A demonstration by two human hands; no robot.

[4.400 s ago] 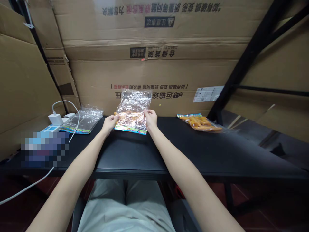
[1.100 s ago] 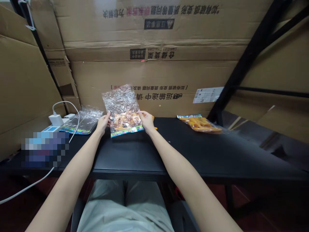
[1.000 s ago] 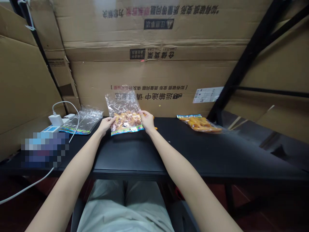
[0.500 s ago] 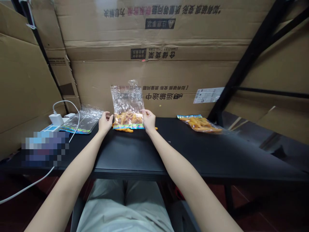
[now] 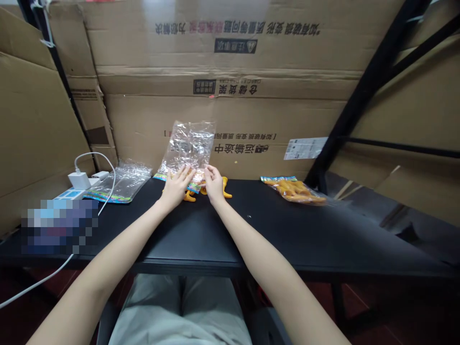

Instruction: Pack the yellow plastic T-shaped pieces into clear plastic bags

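A clear plastic bag (image 5: 190,139) with a coloured printed strip along its lower edge stands tilted against the cardboard at the back of the table. My left hand (image 5: 177,186) lies over the bag's lower part, its fingers stretched out. At the bag's lower right edge, my right hand (image 5: 213,184) pinches the plastic. Orange plastic-looking pieces (image 5: 226,188) show behind and below the bag, beside my right hand. Their exact kind is unclear, since the hands and bag hide most of them.
On the right lies a bag of orange pieces (image 5: 294,190). To the left are flat clear bags (image 5: 124,184), a white charger (image 5: 79,180) with its cable (image 5: 114,179), and a blurred-out item (image 5: 59,225). Cardboard walls (image 5: 251,110) and a black frame post (image 5: 355,105) enclose the black table (image 5: 194,239).
My left hand has moved right, from beside the bag onto its front. The bag now leans, its strip slanted, and more orange pieces show at the right.
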